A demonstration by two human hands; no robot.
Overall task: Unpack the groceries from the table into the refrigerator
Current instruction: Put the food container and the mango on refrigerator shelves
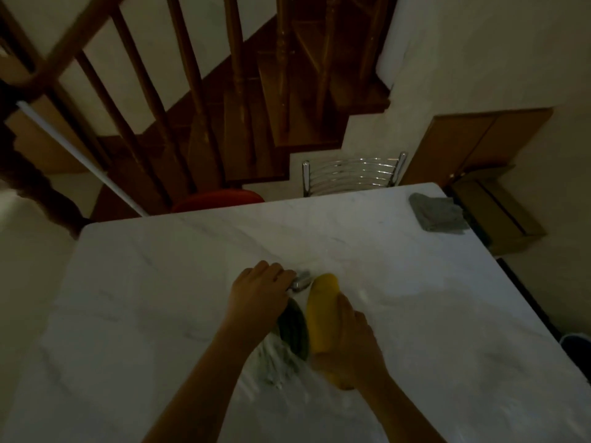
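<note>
A long yellow vegetable [321,310] lies over the middle of the white marble table [160,282], and my right hand [350,343] is closed around its near end. Beside it on the left lies a dark green vegetable [294,330], partly under my left wrist. My left hand [260,290] is closed on a small silvery wrapped item [302,281] just beyond the green one. A clear plastic bag [275,362] lies crumpled under the vegetables. The picture is dim and blurred, and no refrigerator is in view.
A folded grey cloth [436,212] lies at the table's far right corner. Behind the far edge stand a metal-backed chair [353,172] and a red seat [220,199]. A wooden staircase [198,91] rises beyond. Cardboard boxes [499,212] sit to the right.
</note>
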